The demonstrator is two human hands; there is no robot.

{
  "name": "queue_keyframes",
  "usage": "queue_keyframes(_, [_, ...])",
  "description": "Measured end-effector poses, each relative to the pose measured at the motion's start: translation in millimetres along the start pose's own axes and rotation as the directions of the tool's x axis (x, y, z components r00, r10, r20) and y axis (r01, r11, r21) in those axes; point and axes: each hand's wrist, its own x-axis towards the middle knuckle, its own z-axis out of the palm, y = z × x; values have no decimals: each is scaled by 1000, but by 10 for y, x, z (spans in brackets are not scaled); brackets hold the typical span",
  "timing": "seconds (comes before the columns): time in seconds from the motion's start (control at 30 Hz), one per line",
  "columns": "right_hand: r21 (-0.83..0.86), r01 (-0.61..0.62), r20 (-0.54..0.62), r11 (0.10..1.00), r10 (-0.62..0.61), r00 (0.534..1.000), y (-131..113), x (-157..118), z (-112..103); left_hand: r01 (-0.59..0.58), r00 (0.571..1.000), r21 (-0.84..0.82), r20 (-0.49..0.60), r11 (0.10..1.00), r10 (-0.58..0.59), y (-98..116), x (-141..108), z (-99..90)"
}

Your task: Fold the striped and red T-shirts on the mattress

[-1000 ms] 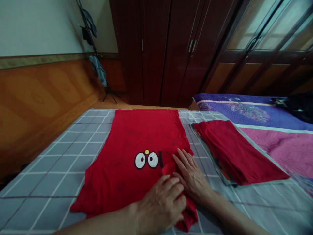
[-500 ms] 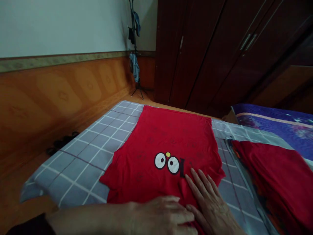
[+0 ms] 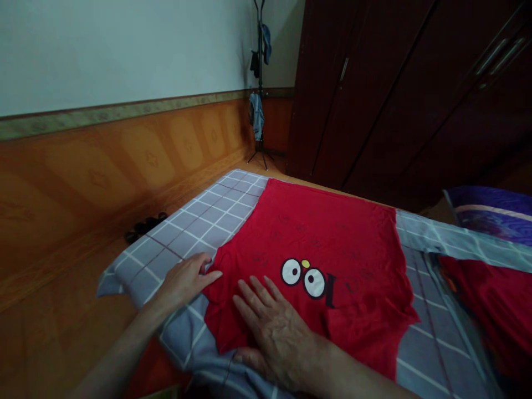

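A red T-shirt [image 3: 332, 227] lies spread out, wrinkled in places, with a print of two round white eyes, a yellow dot and a dark letter-like mark. At its left edge, by the sleeve, my left hand [image 3: 187, 280] has its thumb over the cloth and its fingers curled at the border, pinching the fabric. My right hand [image 3: 276, 327] rests flat on the shirt, left of and below the eyes, fingers stretched out and palm down. The near part of the shirt is partly hidden under my right hand and forearm.
The shirt lies on a grey checked bedcover [image 3: 195, 221]. On the right is a pile of red cloth [image 3: 486, 293], with purple bedding [image 3: 494, 208] beyond. A coat stand [image 3: 260, 72] and dark wardrobe [image 3: 374, 100] stand behind. Dark shoes [image 3: 145, 226] sit on the floor at left.
My left hand has moved from the shirt's near middle to its left edge. My right hand has slid left across the shirt and lies flat. The view has turned left.
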Motion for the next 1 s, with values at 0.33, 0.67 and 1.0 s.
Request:
queue_keyframes(0.33, [119, 48, -12, 992, -47, 999, 36, 133, 151, 25, 998, -287, -52, 957, -42, -10, -79, 55])
queue_keyframes(0.67, [36, 52, -33, 998, -51, 998, 11, 95, 166, 128, 989, -581, 13, 804, -148, -169, -7, 11])
queue_keyframes(1.0, [43, 57, -20, 997, -56, 998, 24, 97, 189, -30, 1000, -329, -8, 944, 29, -214, 106, -270])
